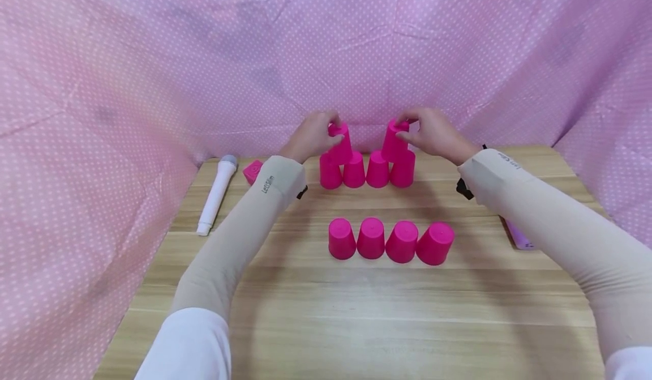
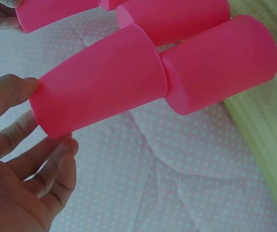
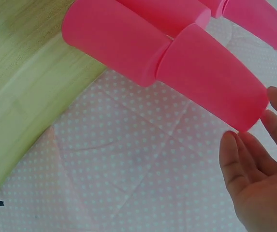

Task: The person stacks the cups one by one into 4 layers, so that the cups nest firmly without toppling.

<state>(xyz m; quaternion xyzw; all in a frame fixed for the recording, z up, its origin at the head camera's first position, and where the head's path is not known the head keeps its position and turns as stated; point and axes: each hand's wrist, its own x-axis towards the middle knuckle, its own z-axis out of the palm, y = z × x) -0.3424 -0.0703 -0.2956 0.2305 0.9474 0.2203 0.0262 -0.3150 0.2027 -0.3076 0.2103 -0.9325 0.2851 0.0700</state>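
Four pink cups stand upside down in a back row on the wooden table. On that row sit two more upturned cups. My left hand pinches the closed end of the left upper cup, thumb on one side and fingers on the other. My right hand holds the closed end of the right upper cup with its fingertips. Nearer me, a front row of four upturned pink cups stands untouched.
A white toy microphone lies at the table's left edge, with a small pink block beside it. A pale purple object shows under my right forearm. Pink dotted cloth hangs behind and on both sides of the table.
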